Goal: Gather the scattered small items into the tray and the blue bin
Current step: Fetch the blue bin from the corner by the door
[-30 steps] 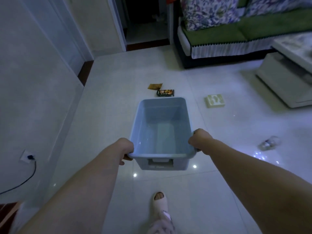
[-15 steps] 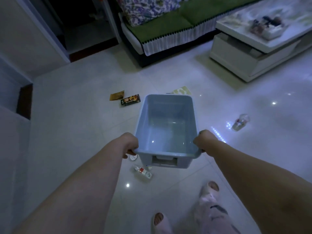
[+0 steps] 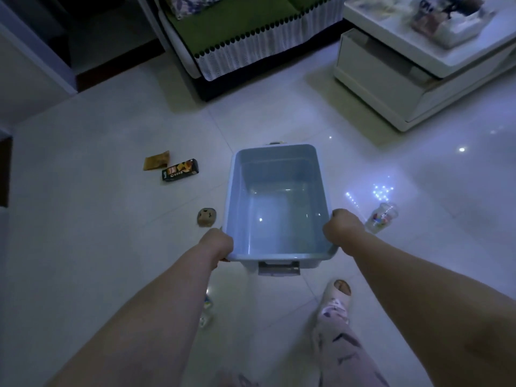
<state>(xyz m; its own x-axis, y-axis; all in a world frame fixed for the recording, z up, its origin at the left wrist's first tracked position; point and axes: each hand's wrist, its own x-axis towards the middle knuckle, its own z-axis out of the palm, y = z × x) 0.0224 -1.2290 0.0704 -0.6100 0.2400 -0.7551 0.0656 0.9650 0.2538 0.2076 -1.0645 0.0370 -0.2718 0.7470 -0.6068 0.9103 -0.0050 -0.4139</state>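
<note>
While the left hand (image 3: 216, 244) and right hand (image 3: 343, 230) grip the blue bin (image 3: 279, 169), glossy tiles (image 3: 97, 247) reach the sofa (image 3: 237, 32)

The left hand (image 3: 216, 244) and right hand (image 3: 342, 229) lead back along bare arms. At five o'clock: a pale fabric trouser leg with dark prints (image 3: 343, 353) and a cream open-toed rubber slipper (image 3: 339, 296).
</note>
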